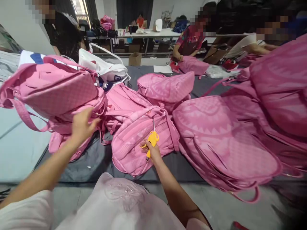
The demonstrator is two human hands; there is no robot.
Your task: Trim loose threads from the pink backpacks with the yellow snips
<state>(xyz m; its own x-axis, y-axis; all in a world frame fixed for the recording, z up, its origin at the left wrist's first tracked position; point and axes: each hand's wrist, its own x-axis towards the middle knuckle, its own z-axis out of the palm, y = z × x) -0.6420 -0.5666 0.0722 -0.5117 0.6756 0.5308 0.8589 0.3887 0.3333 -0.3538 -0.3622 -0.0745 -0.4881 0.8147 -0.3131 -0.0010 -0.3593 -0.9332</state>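
My right hand is closed around yellow-handled scissors, whose blades point away from me. They are over a pink backpack that lies on the dark table cover with its straps up. To the left, my left hand is raised in front of a stack of pink backpacks. It is slightly blurred, with the thumb apart from the fingers and nothing visible in it. Whether it touches the stack I cannot tell.
More pink backpacks are piled on the right, one hanging over the table edge. Another pink bag and a white bag lie behind. Across the table, a person handles a pink bag. Other people stand at the far left and right.
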